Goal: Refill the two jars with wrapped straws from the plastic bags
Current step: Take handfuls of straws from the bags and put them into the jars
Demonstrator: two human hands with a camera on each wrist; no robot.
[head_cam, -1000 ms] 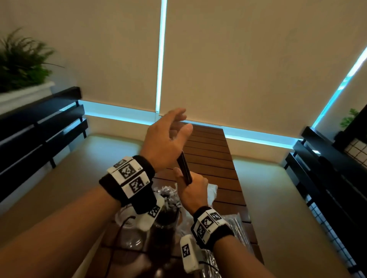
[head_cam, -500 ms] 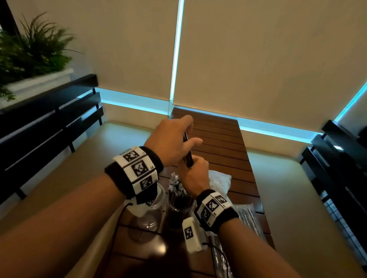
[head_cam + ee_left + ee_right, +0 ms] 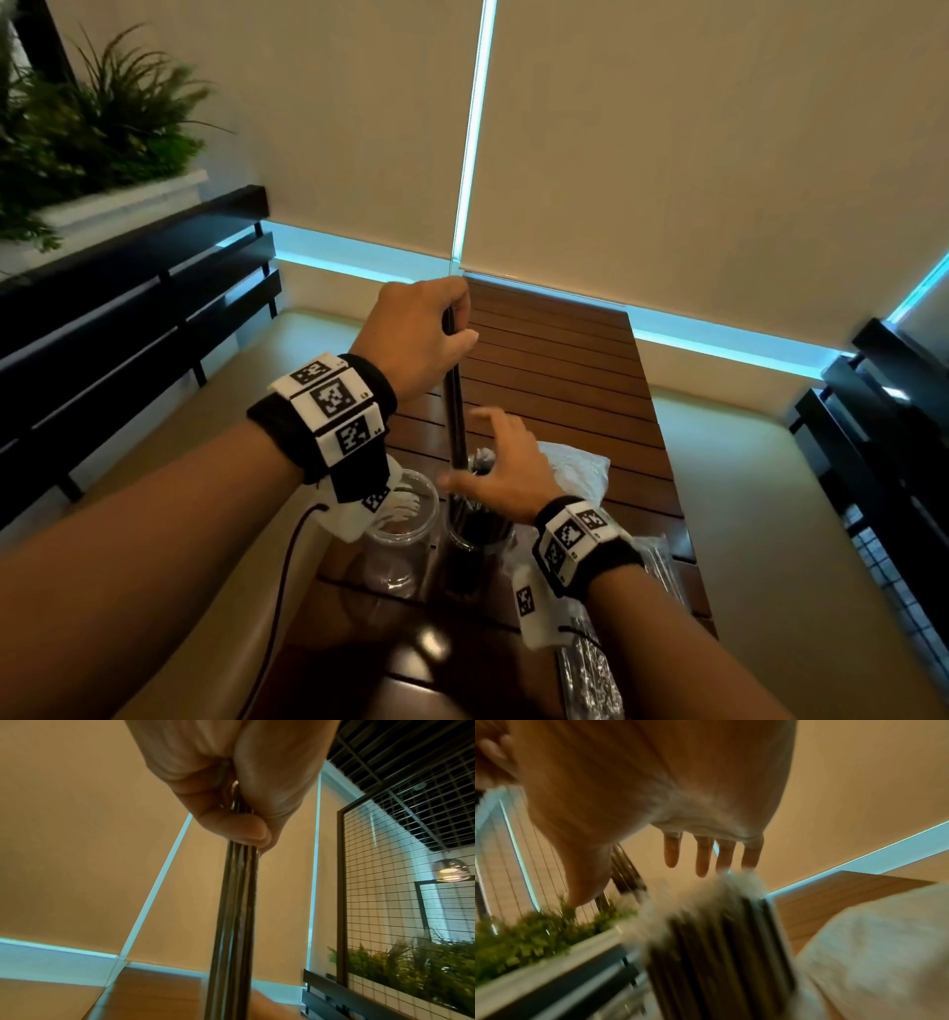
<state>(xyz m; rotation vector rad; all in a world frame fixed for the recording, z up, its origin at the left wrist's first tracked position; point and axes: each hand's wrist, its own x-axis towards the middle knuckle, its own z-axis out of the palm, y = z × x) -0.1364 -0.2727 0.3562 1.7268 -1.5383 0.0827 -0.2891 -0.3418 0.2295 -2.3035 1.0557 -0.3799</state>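
Observation:
My left hand [image 3: 436,334] grips the top of a thin bundle of dark wrapped straws [image 3: 454,411], held upright; the left wrist view shows the thumb and fingers pinching the bundle [image 3: 236,902]. Its lower end reaches into a glass jar [image 3: 475,545] that holds several dark straws. My right hand [image 3: 500,473] hovers just right of the bundle above that jar, fingers spread and holding nothing [image 3: 706,858]. A second clear jar [image 3: 403,534] stands left of the first and looks empty. Plastic bags of straws [image 3: 590,673] lie on the table at the right.
The jars stand on a slatted wooden table [image 3: 554,370] that runs away to the blinds. A crumpled clear bag [image 3: 575,473] lies behind my right hand. Cream bench seats flank the table, with black rails [image 3: 154,308] and a planter [image 3: 77,133] at the left.
My right hand has let go of the bundle and opened beside it. My left hand now holds the straws alone, upright over the jar. The head view has tilted down.

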